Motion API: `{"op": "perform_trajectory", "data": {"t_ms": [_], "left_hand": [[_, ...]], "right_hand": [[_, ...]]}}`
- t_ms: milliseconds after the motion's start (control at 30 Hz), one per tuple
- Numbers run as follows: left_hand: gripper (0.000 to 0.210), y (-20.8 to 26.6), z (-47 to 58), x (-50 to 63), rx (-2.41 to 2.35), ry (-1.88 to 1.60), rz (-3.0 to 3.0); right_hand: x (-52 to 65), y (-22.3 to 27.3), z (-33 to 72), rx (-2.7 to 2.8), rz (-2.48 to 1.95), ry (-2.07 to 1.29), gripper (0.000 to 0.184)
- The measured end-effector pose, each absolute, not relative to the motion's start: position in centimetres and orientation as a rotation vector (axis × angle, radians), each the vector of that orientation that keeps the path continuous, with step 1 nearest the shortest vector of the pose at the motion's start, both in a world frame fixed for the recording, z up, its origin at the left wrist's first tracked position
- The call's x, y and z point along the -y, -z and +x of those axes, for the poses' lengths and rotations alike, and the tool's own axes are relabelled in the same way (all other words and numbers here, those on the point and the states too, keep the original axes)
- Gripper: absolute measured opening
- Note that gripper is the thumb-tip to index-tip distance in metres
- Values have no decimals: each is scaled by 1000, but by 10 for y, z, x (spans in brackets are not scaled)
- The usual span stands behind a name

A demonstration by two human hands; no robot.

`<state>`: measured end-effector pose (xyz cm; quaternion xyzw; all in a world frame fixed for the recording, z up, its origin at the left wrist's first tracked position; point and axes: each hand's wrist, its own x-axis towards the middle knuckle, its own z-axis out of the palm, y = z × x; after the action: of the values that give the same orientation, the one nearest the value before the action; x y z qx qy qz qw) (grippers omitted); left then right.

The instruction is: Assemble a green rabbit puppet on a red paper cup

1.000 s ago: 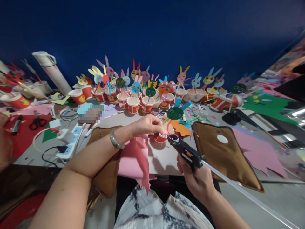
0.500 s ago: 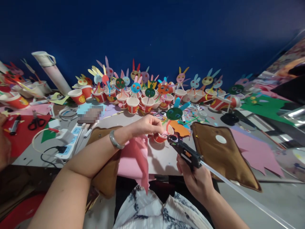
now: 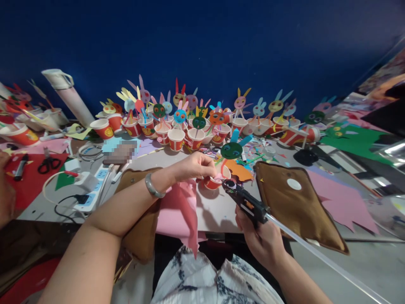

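Observation:
My left hand (image 3: 201, 165), with a grey bangle on the wrist, is closed in a pinch at the rim of a red and white paper cup (image 3: 213, 183). A small pink paper piece (image 3: 218, 176) shows at its fingertips; its exact shape is hard to make out. From the cup rises a green paper rabbit head (image 3: 231, 150) with blue ears. My right hand (image 3: 257, 230) is wrapped round a black hot glue gun (image 3: 248, 202), its nozzle end close to the cup's right side. A long clear glue stick (image 3: 316, 249) sticks out of the gun's back.
Several paper cups with rabbit heads (image 3: 180, 117) line the blue wall. Brown cushions (image 3: 295, 200) lie either side, pink paper (image 3: 177, 211) between. To the left are a power strip (image 3: 95, 190), scissors (image 3: 48, 162), a marker (image 3: 20, 167), a thermos (image 3: 68, 95) and another person's hand (image 3: 4, 190).

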<state>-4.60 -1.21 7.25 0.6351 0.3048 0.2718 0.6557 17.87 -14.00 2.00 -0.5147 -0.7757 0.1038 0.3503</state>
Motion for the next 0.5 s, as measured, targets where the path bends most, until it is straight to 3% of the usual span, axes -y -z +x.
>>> {"op": "perform_trajectory", "data": {"t_ms": [500], "left_hand": [[22, -75, -45, 14, -703, -601, 1452]], "right_hand": [[138, -18, 175, 2016, -1288, -221, 24]]}}
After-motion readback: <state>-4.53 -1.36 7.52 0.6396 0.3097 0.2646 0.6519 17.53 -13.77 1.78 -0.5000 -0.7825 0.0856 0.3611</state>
